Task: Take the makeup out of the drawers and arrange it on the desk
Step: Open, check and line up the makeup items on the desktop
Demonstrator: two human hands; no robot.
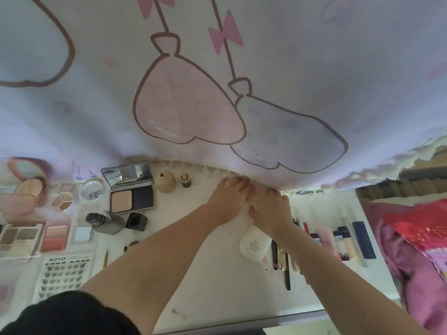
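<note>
Left of the two hands – two open palettes [20,239], one powder compact [131,198], two small bottles [167,181].

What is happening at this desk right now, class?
A person leans over a white desk with both arms stretched forward. The left hand and right hand meet at the back edge, where a printed curtain hangs down; what they hold is not clear. Makeup is already laid out: an open powder compact and palettes on the left, a white bottle and a row of pencils and tubes on the right.
</note>
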